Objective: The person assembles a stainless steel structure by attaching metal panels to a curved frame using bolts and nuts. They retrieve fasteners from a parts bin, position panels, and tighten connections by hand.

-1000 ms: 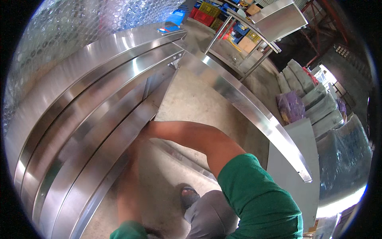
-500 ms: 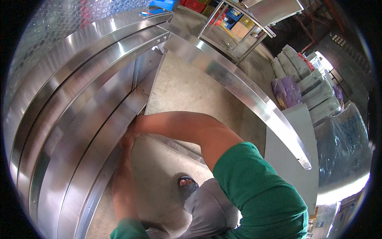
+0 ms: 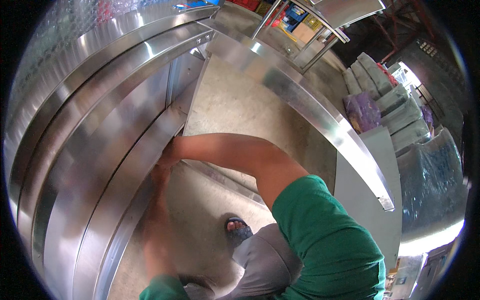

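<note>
A large stainless-steel cabinet frame (image 3: 125, 155) fills the left side, with a polished face and curved-looking rails. Both of my arms reach to its lower edge. My right hand (image 3: 172, 151) bends in at that edge, its fingers hidden behind the steel. Just below it, almost touching, my left hand (image 3: 160, 173) is also at the edge, its fingers out of sight too. What either hand holds there, if anything, does not show. A steel rail (image 3: 300, 100) sticks out from the cabinet's far corner toward the right, above the floor.
Bubble wrap (image 3: 65, 55) stands behind the cabinet. A steel table (image 3: 320, 20) is at the far side, with colourful crates beyond. Plastic-wrapped grey bundles (image 3: 430, 175) and a pale flat panel (image 3: 367, 185) lie to the right. My sandalled foot (image 3: 237, 230) rests on the concrete floor.
The view has shifted slightly. Both hands stay together at the cabinet's lower edge, with the right wrist a little farther up in the picture.
</note>
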